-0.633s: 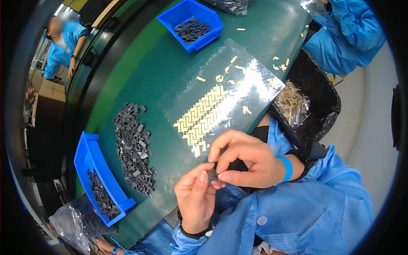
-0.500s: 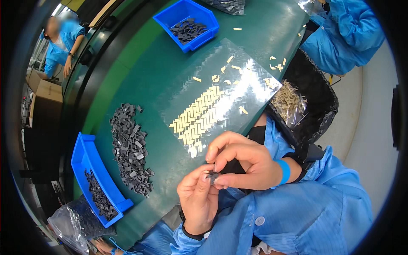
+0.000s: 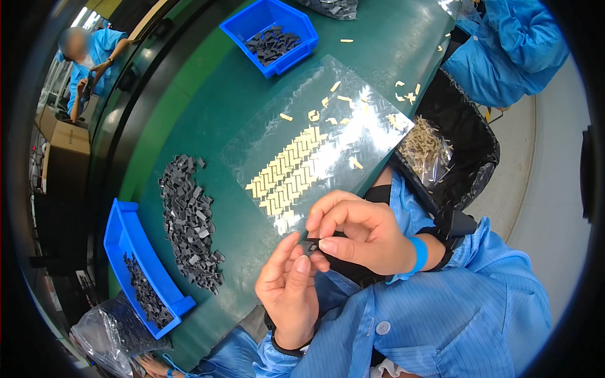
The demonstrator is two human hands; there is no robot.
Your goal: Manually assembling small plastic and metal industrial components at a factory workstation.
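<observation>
My right hand (image 3: 362, 236), with a blue band at its wrist, pinches a small dark grey plastic piece (image 3: 311, 246) between thumb and fingers. Close beside the piece is my left hand (image 3: 290, 293), its thumb and forefinger parted; its other fingers curl behind and are partly hidden. Beyond my hands lies a clear sheet (image 3: 271, 126) carrying rows of small cream strips (image 3: 287, 170), with several loose strips scattered on its far part. A long heap of dark grey pieces (image 3: 188, 220) rests on the green table (image 3: 217, 132) left of the sheet.
One blue bin (image 3: 116, 236) of small dark parts stands at the left, another blue bin (image 3: 302, 62) at the back. A black-lined container (image 3: 469, 135) holding cream scraps (image 3: 425, 151) sits right. Bagged parts (image 3: 120, 324) lie lower left. Blue-sleeved people are nearby.
My left thumb and forefinger have parted from the grey piece, and the left hand has shifted slightly left. My right hand still holds the piece. The person at far left has raised a hand.
</observation>
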